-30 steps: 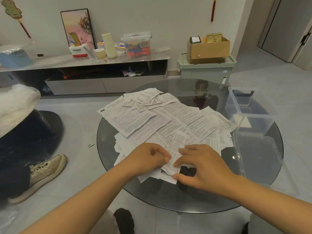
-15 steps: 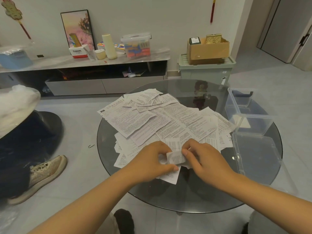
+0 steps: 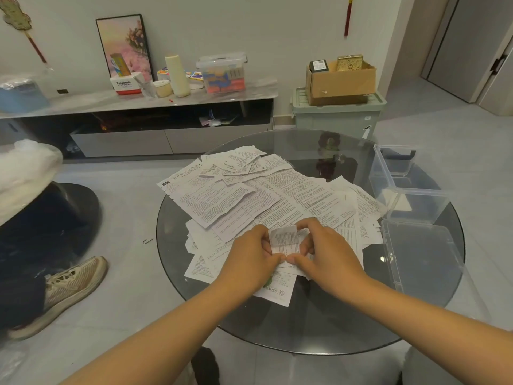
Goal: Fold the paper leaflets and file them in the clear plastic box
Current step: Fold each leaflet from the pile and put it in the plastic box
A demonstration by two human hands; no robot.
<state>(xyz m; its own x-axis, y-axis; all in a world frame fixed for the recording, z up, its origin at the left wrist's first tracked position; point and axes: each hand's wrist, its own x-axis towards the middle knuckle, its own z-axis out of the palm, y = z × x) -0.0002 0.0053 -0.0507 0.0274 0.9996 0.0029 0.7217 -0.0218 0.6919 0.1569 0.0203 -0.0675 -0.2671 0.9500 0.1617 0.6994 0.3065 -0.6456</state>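
Round glass table [image 3: 177,245] with a loose spread of printed paper leaflets [image 3: 249,195] covering its middle and left part; several sheets overlap and a few hang over the near-left rim. At the near edge of the spread, the person's two hands meet over one small folded leaflet [image 3: 284,240], held slightly raised above the sheets beneath. The left hand [image 3: 249,259] grips the leaflet's left edge, fingers curled onto the paper and thumb at its lower corner. The right hand [image 3: 330,257] grips the right edge in mirror fashion, its forefinger arched over the top right corner and its thumb meeting the left thumb just below the leaflet. Both hands are thus clamped on the same piece, close together, thumbs touching or nearly so. Both forearms are bare and reach in from the near side.

The clear plastic box [image 3: 410,187] stands open at the right rim of the table, well apart from the hands; a pale sheet shows through its wall, though whether it lies inside cannot be told. Its clear lid [image 3: 424,257] lies flat just in front of it, nearer the person.

Surroundings: a low media console [image 3: 166,107] along the far wall carries a framed picture [image 3: 125,43], a cream cylinder and a lidded storage tub. A cardboard carton [image 3: 341,81] sits on a green crate [image 3: 336,115] to the right of it. A second person's shoe [image 3: 72,284] rests on the floor at left.
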